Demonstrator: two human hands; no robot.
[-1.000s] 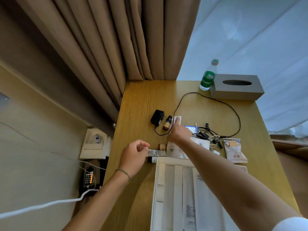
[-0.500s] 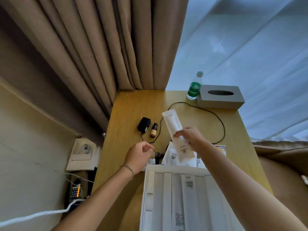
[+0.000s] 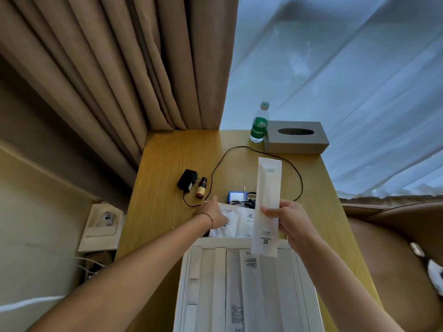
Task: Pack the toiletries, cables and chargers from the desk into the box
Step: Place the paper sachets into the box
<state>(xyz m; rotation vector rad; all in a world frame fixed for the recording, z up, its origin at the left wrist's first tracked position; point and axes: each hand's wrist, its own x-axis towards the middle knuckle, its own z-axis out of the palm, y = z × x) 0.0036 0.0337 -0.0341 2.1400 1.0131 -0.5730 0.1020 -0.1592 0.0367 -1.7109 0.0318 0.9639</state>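
My right hand [image 3: 286, 220] pinches a long white toiletry sachet [image 3: 268, 188] and holds it upright above the far edge of the white box [image 3: 189, 279]. Several long white packets lie in the box. My left hand [image 3: 213, 213] reaches over flat white sachets [image 3: 239, 222] on the desk just beyond the box, fingers resting on them. A black charger [image 3: 187, 180] with its looping black cable [image 3: 299, 178] and a small brown bottle [image 3: 201, 187] lie further back. A blue box [image 3: 236, 195] and tangled cables [image 3: 249, 200] sit behind the sachets.
A green-labelled water bottle [image 3: 259, 123] and a grey tissue box [image 3: 296, 136] stand at the desk's far edge. Brown curtains [image 3: 119, 68] hang at the left, a sheer one at the right. A wall socket [image 3: 105, 219] is left of the desk; a brown seat [image 3: 395, 248] lies at the right.
My right hand has lifted the long sachet off the desk and brought it upright over the box's far edge. My left hand moved forward from the small tubes onto the flat sachets.
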